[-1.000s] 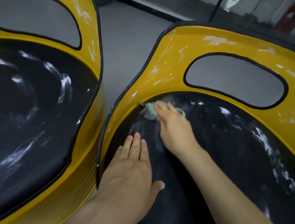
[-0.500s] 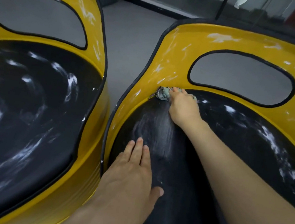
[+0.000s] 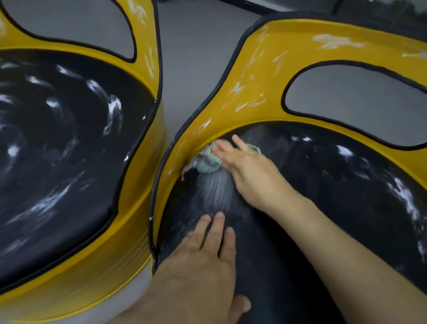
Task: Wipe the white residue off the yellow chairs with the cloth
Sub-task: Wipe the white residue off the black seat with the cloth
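- Right hand [image 3: 250, 167]: arm reaches across the right chair [image 3: 274, 69] from the lower right, palm down. Fingers are straight and slightly spread, pointing up-left and pressing flat on the cloth [image 3: 206, 162]. No curl round it.
- The cloth is pale green and bunched. It sits at the left edge of the black seat [image 3: 336, 220], where the seat meets the yellow side wall. Part of it is under the fingers and the rest sticks out to the left.
- Left hand [image 3: 203, 264]: flat on the near-left part of the same seat, palm down. The 3 visible fingers are straight and close together, with the thumb out to the right. It holds nothing.
- A smeared grey streak on the seat runs between the 2 hands.
- White residue [image 3: 406, 205] still covers the right side of that seat and its yellow back. The left chair [image 3: 151, 51] and its seat [image 3: 43, 151] are streaked all over.
- Versus 0.5 s ago: right hand and cloth have pulled back from the seam under the backrest, toward the person and the left wall. Fingers are more spread. Left hand is in the same spot.
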